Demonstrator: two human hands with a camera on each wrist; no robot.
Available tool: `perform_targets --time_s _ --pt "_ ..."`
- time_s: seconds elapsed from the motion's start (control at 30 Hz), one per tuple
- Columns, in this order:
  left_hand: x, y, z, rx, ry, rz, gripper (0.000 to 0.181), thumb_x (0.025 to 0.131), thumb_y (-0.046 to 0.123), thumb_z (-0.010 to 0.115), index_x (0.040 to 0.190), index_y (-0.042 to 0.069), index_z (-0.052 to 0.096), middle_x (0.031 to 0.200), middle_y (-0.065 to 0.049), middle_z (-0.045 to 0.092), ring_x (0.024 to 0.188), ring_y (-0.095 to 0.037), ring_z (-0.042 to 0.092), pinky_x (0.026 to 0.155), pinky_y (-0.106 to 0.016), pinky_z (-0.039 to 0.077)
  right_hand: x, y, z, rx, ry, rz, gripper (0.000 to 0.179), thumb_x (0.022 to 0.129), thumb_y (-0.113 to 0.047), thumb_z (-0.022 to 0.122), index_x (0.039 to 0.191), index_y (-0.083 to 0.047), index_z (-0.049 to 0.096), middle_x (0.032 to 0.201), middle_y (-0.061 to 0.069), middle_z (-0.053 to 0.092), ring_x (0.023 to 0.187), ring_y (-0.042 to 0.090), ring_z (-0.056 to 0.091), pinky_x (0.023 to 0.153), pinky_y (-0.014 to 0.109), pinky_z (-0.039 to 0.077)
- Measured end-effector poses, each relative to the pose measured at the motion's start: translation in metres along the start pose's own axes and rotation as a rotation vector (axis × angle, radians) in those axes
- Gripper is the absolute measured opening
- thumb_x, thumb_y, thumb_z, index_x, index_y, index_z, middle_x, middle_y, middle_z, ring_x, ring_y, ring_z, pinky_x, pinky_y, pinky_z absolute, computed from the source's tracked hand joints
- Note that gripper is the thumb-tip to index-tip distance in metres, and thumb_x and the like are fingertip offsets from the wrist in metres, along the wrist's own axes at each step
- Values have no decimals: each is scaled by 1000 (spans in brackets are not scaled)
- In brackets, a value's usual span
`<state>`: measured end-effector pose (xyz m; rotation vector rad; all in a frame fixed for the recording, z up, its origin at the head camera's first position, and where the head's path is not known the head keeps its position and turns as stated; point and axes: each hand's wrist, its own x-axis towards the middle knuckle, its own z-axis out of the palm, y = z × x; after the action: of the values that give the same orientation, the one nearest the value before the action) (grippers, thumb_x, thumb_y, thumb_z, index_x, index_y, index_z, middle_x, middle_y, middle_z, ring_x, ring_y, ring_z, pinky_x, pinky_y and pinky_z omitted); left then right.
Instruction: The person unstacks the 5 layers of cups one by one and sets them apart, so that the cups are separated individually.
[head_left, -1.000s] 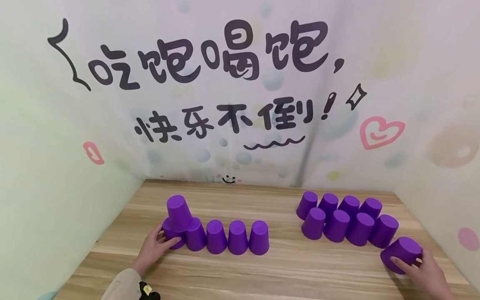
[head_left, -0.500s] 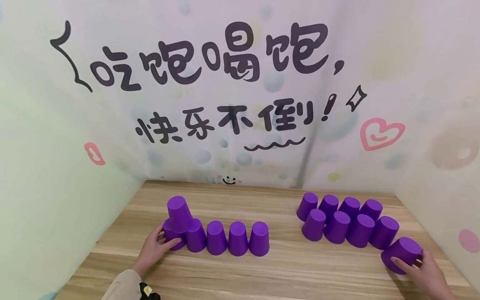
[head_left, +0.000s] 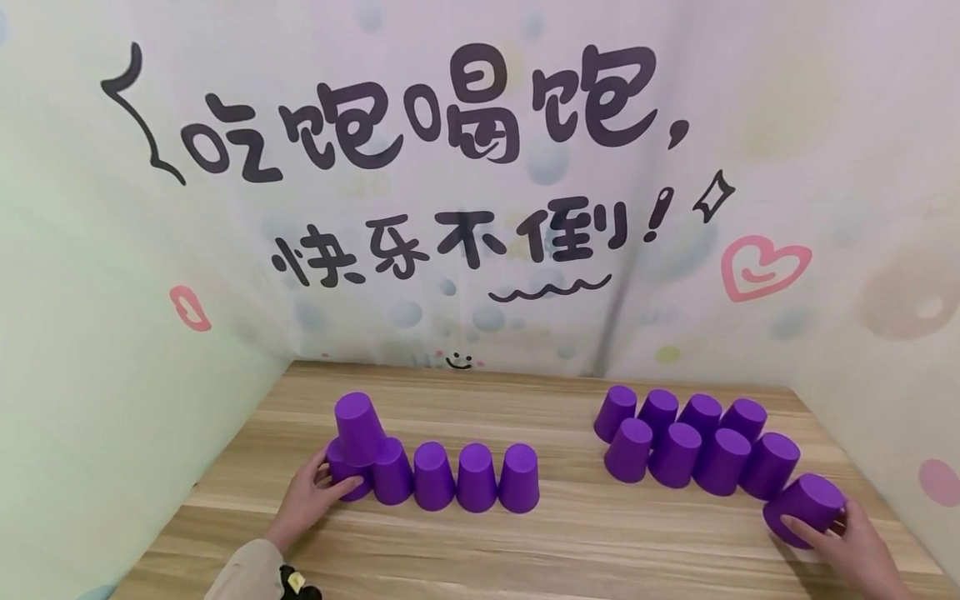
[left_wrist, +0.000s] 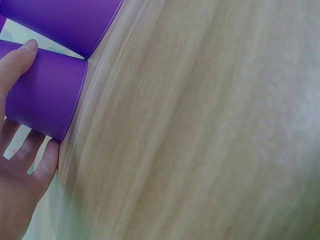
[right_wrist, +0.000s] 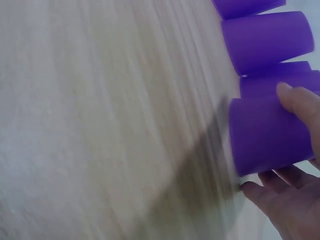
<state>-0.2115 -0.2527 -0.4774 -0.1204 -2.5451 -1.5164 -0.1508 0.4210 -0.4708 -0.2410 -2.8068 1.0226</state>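
Note:
My left hand (head_left: 311, 498) holds the leftmost purple cup (left_wrist: 47, 90) of a front-left row, thumb on the near side and fingers round the outer side. All the cups stand upside down. Bridging this cup and its neighbour (head_left: 392, 473) is a second-level cup (head_left: 358, 429). Three more cups (head_left: 476, 477) continue the row to the right. Far over on the right, my right hand (head_left: 851, 537) grips another purple cup (right_wrist: 275, 135), its thumb on the near side. Whether that cup's rim touches the table is hard to tell.
Behind the right-hand cup stand two close rows of upside-down purple cups (head_left: 722, 462), several in all. The wooden table (head_left: 480, 558) meets a printed backdrop (head_left: 465, 317) at its far edge, and pale sheets rise at both sides.

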Motion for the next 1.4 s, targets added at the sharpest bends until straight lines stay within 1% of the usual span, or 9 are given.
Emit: perform_targets --time_s 0.17,0.27,0.43,0.67,0.73,0.8,0.9,1.13,1.4 --pt "1 -2 1 -7 -11 -14 66 76 12 70 131 -2 36 115 -24 49 106 -40 47 90 -49 42 5 10 -17 49 42 -85 83 84 -22 62 136 11 7 128 32 35 106 1 48 90 28 43" --pt "1 -3 0 -2 -11 -10 66 76 13 70 131 -2 36 115 -24 49 106 -40 47 90 -49 42 5 -5 -34 93 77 -144 82 86 -19 58 139 2 -1 133 31 27 89 -26 23 87 -1 24" --pt "1 -1 -1 4 -15 -5 66 76 14 70 130 -2 36 116 -25 49 107 -40 46 90 -50 41 13 -46 -63 93 127 -193 77 89 -18 55 141 -3 0 132 39 17 101 -21 20 78 -8 18" --pt "-2 1 -2 4 -11 -6 65 77 13 69 130 -2 36 116 -26 48 107 -41 46 90 -50 42 39 -111 -80 109 146 -259 73 89 -22 53 143 -16 3 139 28 19 131 19 17 108 30 17" --pt "-2 1 -2 5 -7 -2 65 76 13 70 130 -2 36 116 -26 49 106 -40 47 90 -49 42 45 -135 -81 104 149 -307 70 89 -21 55 143 -18 9 139 25 25 126 5 25 100 9 24" --pt "-1 0 -1 6 -4 4 65 76 13 70 130 -3 36 116 -26 49 106 -40 47 89 -49 43 48 -167 -80 151 110 -371 68 88 -16 55 142 -14 13 136 30 26 126 12 30 99 12 28" --pt "0 -2 0 -5 -1 13 65 76 13 70 130 -2 37 114 -25 50 105 -39 48 89 -48 43 54 -212 -71 173 80 -458 64 86 -13 58 139 -11 22 133 26 35 119 7 38 87 3 34" --pt "0 -6 0 -33 -8 21 64 75 12 70 129 -1 38 115 -24 50 106 -38 47 90 -49 42 65 -308 -24 251 -57 -672 61 85 -12 60 136 -5 27 131 23 39 119 33 37 98 49 33" --pt "0 -4 -2 -42 -10 18 65 75 13 71 129 -1 38 116 -23 49 107 -38 46 92 -50 40 67 -388 50 285 -177 -837 63 82 -16 63 134 -6 29 131 16 42 119 26 40 99 40 35"
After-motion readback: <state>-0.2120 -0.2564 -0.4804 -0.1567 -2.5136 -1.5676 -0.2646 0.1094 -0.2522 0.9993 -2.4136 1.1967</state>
